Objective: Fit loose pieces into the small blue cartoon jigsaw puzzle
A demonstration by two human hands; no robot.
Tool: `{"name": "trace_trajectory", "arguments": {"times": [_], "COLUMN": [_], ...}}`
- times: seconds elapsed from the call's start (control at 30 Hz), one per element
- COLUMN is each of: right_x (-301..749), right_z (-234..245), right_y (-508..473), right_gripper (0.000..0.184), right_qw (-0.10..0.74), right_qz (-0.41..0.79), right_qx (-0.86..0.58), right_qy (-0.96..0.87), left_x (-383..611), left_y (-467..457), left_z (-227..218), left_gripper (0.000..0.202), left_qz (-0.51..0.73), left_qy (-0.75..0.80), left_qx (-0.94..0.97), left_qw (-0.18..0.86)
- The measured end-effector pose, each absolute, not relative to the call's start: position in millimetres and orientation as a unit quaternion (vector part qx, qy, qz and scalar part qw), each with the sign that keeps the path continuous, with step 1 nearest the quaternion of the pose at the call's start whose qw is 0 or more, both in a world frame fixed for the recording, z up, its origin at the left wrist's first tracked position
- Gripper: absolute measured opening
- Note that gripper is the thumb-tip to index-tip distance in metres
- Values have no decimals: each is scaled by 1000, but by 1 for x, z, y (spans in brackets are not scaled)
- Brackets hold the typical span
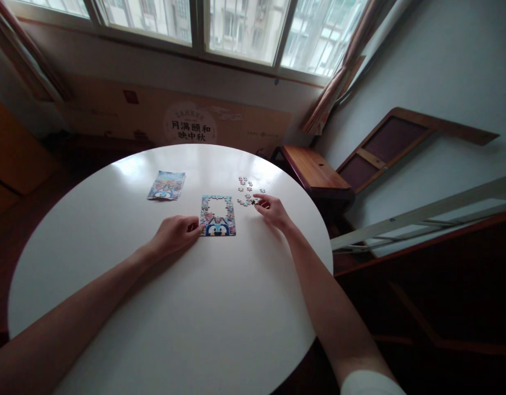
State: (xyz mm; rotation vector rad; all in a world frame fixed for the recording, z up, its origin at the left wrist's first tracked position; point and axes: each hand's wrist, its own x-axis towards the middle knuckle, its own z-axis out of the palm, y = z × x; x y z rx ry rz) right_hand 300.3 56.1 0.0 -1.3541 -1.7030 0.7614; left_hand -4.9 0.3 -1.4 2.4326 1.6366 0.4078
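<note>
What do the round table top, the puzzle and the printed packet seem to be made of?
Table top: smooth, glossy white, perhaps laminate or lacquer; glare shows near its far edge. Puzzle: probably printed cardboard, judging by its thin, flat look, though plastic is possible. Printed packet: perhaps plastic film or coated paper; its edges look uneven.

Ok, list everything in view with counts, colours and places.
Puzzle: 1, multicoloured, mid-table
Loose pieces: over ten, mixed, right of puzzle
Packet: 1, mostly blue, beyond puzzle, left
Table: 1, white, centre
Window: 1, pale, top
Curtains: 2, brownish, beside window
Panel: 1, tan, under window
Stool: 1, brown, past table's right
Wooden frame: 1, brown, right wall
Cabinet: 1, orange-brown, left edge
Rail: 1, pale, right
Left hand: 1, bare, puzzle's left edge
Right hand: 1, bare, at loose pieces
Sleeve: 1, white, bottom right
</note>
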Motion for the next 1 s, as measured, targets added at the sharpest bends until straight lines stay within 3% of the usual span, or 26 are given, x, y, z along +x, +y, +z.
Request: {"name": "trace_trajectory", "arguments": {"times": [0.2,0.67,1.0], "right_x": [288,265,268], "right_z": [-3,-6,-8], "right_y": [53,46,50], "right_gripper": [18,39,35], "right_qw": [436,482,506], "right_qz": [387,554,495], "right_qx": [-504,-448,-476], "right_qy": [-636,-509,-522], "left_x": [-3,-5,-5], "left_y": [-1,0,0], "left_z": [2,-1,1], "left_gripper": [37,37,37], "left_qz": [130,130,131], "left_qy": [557,549,549], "left_qx": [815,821,822], "left_qw": [91,85,82]}}
